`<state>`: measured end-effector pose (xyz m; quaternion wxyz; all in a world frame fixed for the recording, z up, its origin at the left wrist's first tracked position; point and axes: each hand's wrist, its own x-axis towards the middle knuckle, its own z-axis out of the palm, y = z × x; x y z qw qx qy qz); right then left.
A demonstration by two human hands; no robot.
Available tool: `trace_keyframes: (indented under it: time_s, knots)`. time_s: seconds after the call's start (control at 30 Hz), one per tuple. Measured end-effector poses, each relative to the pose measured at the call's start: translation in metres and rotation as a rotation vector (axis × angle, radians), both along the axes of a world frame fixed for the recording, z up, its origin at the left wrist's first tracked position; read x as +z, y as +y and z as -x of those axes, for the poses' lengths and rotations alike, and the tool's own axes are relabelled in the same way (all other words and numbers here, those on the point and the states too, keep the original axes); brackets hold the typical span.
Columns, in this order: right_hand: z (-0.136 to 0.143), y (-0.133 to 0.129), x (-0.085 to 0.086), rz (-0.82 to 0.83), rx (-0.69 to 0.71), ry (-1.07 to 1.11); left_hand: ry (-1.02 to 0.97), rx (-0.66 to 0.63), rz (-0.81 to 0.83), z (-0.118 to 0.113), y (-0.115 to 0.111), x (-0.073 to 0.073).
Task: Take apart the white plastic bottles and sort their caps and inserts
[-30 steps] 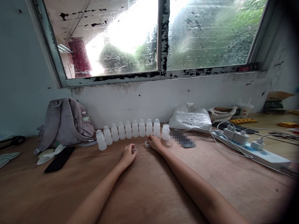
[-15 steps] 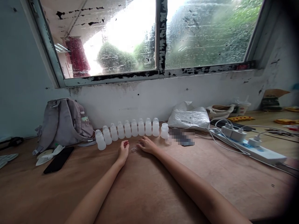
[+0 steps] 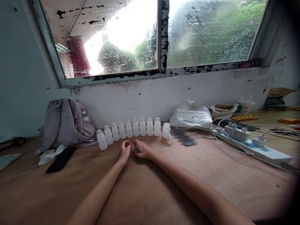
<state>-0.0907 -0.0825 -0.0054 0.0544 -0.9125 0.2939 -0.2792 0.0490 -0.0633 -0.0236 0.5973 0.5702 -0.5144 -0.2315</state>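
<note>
My right hand [image 3: 142, 150] is over a small clear ring [image 3: 135, 149] on the brown table, its fingers curled round it and covering most of it. Just to the left, my left hand [image 3: 125, 152] rests on its side with the fingers curled in; whether anything is inside them is hidden. Behind both hands stands a curved row of several frosted bottles with clear domed tops [image 3: 135, 128]. At the right end of the row is a bottle without a dome [image 3: 166, 131], and a small clear piece [image 3: 169, 140] lies at its foot.
A grey backpack [image 3: 67, 123] leans at the back left, with a black phone [image 3: 61, 159] in front. A silver bag [image 3: 191, 116] lies against the wall. On the right, a white power strip [image 3: 267, 150] holds chargers and loose cables. The brown table [image 3: 131, 193] extends towards me.
My right hand has moved slightly left and its fingers have curled down over the clear ring, which lay uncovered between my hands before. My left hand is almost unchanged. The view has shifted slightly.
</note>
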Motion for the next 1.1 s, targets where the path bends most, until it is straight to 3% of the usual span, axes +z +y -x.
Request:
trace_keyframes:
  time_s: [0.47,0.73,1.1]
  knots:
    - [0.0022,-0.0013,-0.0006,0.064,-0.007,-0.036,-0.230,-0.136,0.015,0.0014,0.0034,0.0020]
    - [0.0028,0.0016,0.0024,0.007,0.027,-0.067,-0.098,-0.193,0.035,0.0027,0.0085,0.0090]
    - [0.0021,-0.0032,-0.0028,0.037,-0.148,-0.153,0.007,-0.196,-0.004,0.0023,0.0037,0.0032]
